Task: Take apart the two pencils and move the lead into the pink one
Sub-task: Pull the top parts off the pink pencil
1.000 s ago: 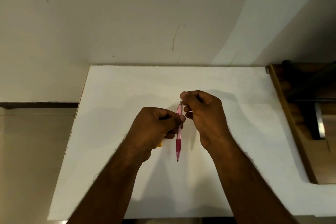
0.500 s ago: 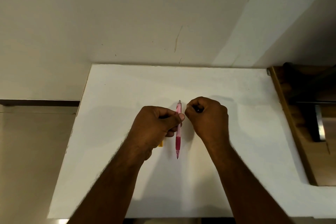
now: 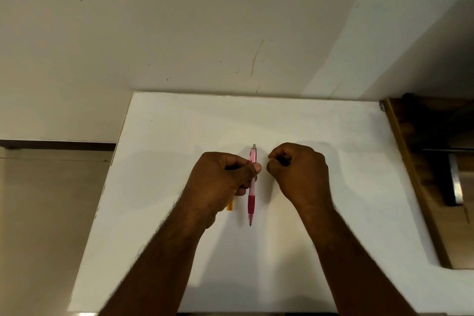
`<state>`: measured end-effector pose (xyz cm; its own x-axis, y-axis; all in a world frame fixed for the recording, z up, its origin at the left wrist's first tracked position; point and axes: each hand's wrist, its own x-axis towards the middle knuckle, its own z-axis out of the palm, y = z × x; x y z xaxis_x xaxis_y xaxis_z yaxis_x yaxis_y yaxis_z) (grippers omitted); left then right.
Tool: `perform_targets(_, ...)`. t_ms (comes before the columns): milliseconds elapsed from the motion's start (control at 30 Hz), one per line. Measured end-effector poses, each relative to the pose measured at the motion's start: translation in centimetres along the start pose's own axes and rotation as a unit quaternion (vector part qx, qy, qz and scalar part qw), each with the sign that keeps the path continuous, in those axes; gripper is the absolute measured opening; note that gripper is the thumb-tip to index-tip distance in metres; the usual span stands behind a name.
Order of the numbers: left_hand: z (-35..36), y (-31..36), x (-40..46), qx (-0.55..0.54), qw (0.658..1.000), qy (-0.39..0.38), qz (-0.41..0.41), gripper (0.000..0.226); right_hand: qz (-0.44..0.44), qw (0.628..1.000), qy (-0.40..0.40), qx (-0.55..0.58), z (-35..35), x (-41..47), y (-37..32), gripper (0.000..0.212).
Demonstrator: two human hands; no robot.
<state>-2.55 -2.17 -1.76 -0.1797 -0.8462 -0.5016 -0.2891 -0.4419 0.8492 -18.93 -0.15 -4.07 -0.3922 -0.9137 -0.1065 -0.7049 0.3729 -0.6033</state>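
Note:
The pink mechanical pencil [image 3: 251, 197] stands nearly upright over the white table [image 3: 333, 187], dark tip down and grey end up. My left hand [image 3: 220, 185] grips its clear upper barrel between thumb and fingers. My right hand [image 3: 298, 170] is a closed fist just right of the pencil's top and does not touch it. Thumb and forefinger are pinched together, and I see nothing between them. A short yellow pencil piece [image 3: 230, 206] pokes out below my left palm. I cannot tell whether it is held or lies on the table.
The table's far edge meets a pale wall [image 3: 230, 33]. A brown wooden piece of furniture [image 3: 420, 187] with a metal part borders the table's right side. Floor lies beyond the table's left edge.
My right hand has left the top of the pink pencil and moved right and slightly down, staying closed. The pencil's grey end is now uncovered. My left hand keeps its grip.

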Motion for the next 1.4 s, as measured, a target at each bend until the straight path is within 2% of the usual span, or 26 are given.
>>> perform_targets(367,0.1,-0.3,0.1,0.01,1.0,-0.014,0.004,0.018,0.009,1.0,-0.021,0.004,-0.6,0.0,-0.2,0.012)
perform_targets(500,0.1,-0.3,0.0,0.009,1.0,-0.018,0.006,0.017,-0.002,0.999,0.033,0.016,-1.3,0.0,-0.3,0.01)
perform_targets(567,0.0,-0.3,-0.1,0.008,1.0,-0.022,0.01,0.017,0.005,0.996,0.057,0.068,-1.7,0.1,-0.7,0.008)
perform_targets(700,0.1,-0.1,-0.2,0.012,0.999,-0.027,0.01,0.017,0.067,0.967,-0.049,0.24,-2.0,0.1,-1.7,0.012)
perform_targets(767,0.2,0.0,-0.2,0.015,0.999,-0.027,0.009,0.018,0.068,0.962,-0.078,0.254,-1.8,0.0,-1.8,0.011)
perform_targets(900,0.2,0.0,-0.3,0.028,0.999,-0.028,0.004,0.02,0.062,0.957,-0.088,0.268,-1.6,-0.1,-1.8,0.01)
perform_targets(1167,0.3,0.5,-0.5,0.02,0.999,-0.035,0.0,0.02,0.034,0.967,-0.045,0.247,-1.3,-0.2,-2.1,0.018)
perform_targets(1333,0.4,0.5,-0.7,0.024,0.999,-0.043,-0.004,0.019,0.048,0.968,0.008,0.246,-1.5,0.3,-1.6,0.009)
perform_targets(1400,0.4,0.4,-0.7,0.02,0.999,-0.043,0.0,0.016,0.051,0.979,0.029,0.197,-1.7,0.4,-0.9,0.01)
